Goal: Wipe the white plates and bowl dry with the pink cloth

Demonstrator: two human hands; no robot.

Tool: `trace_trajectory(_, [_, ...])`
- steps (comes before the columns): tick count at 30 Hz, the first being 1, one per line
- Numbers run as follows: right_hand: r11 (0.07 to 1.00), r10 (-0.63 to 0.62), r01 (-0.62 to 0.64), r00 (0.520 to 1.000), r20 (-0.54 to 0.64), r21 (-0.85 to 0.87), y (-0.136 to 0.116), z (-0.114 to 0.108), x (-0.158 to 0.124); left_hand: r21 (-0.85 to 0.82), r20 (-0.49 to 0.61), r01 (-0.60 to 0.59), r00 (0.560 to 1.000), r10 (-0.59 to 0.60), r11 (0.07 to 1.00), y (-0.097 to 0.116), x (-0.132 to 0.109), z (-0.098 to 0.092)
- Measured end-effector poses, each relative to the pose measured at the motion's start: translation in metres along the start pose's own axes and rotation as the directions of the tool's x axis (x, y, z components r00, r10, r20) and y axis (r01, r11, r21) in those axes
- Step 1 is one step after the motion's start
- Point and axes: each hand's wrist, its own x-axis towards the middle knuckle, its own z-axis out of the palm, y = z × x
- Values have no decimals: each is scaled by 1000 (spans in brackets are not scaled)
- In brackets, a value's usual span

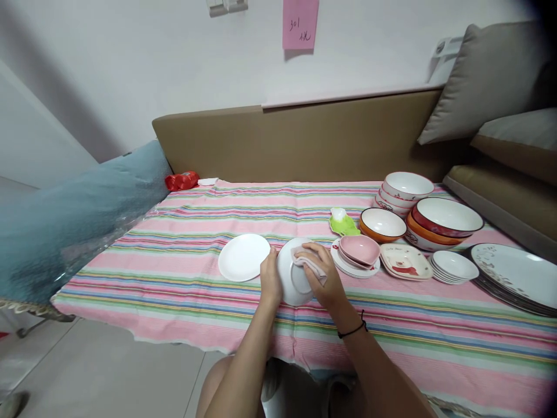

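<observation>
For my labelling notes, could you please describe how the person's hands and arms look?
The left hand and right hand are ungloved, and no sleeves show. A thin, black, cord-like band circles the right wrist; the left wrist is bare.

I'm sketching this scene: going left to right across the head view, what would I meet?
Red bundle → white plate → held white bowl → pink bowl → cream dish → small white bowls → floral plate.

Right fingers (321,252) bent, left hand (270,278) nearby
</observation>
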Motion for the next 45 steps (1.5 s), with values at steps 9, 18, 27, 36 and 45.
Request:
trace_trajectory(9, [862,444,-345,867,-226,371,25,-1,6,227,192,-154,975,111,962,15,-8,7])
trace_trajectory(18, [1000,10,-12,998,64,27,1,17,-4,166,186,-164,974,133,972,13,-6,7])
trace_trajectory(27, [956,267,-256,962,-63,145,23,28,-3,193,170,-180,974,148,965,14,-9,4])
trace_trajectory(36, [975,146,-134,988,-57,177,4,33,-9,96,243,-34,970,10,995,25,-15,4])
trace_trajectory(45, [999,-47,44,993,112,33,-6,31,-8,-163,277,208,948,-158,964,4,-8,-3])
